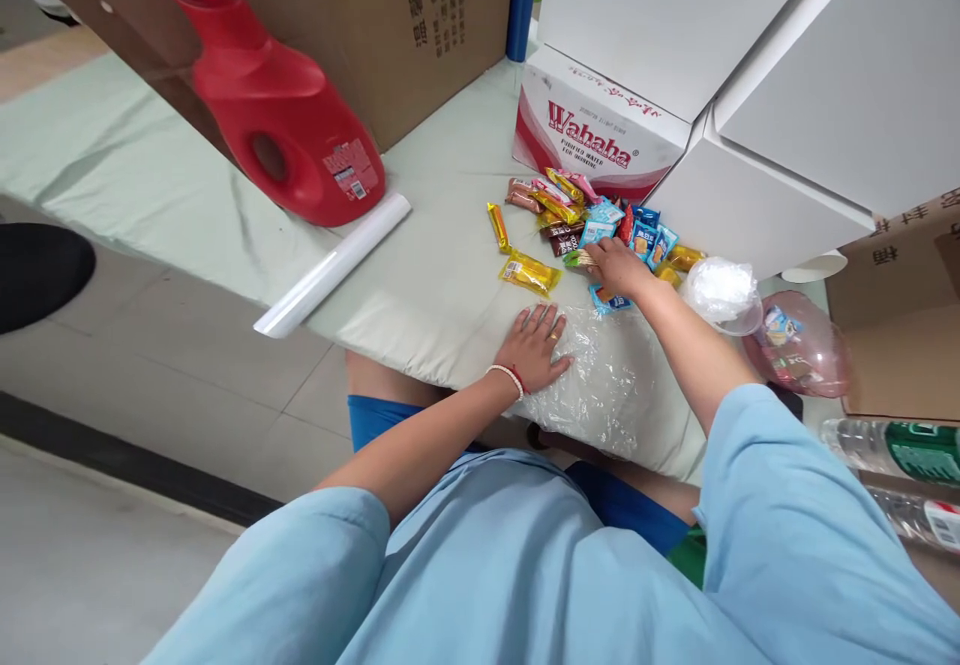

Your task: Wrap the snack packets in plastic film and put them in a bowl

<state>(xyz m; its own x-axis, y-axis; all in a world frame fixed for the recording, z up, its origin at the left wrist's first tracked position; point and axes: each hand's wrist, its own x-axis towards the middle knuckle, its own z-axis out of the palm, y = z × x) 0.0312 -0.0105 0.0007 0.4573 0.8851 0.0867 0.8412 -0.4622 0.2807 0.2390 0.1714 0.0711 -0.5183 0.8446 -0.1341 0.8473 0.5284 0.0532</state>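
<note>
A right hand (pixel 619 267) pinches a green-tipped packet (pixel 578 259) in its grip amid wrapped snacks (pixel 556 207) on a table (pixel 427 285); the left hand (pixel 535 347), grasping nothing, spreads flat against clear plastic wrapping (pixel 592 405). A careless tug could slide that wrapping off the edge. Nearby, a pink see-through container (pixel 832 365) holds packets; a clear tub (pixel 744 324) holds crumpled plastic (pixel 720 287).

Wrapped snacks (pixel 598 233) spread on table (pixel 442 255), carton (pixel 592 140) placed behind at twelve o'clock, plastic sheeting (pixel 592 395) laid at six, roll (pixel 334 267) set at nine, jug (pixel 304 115) stood towards ten
</note>
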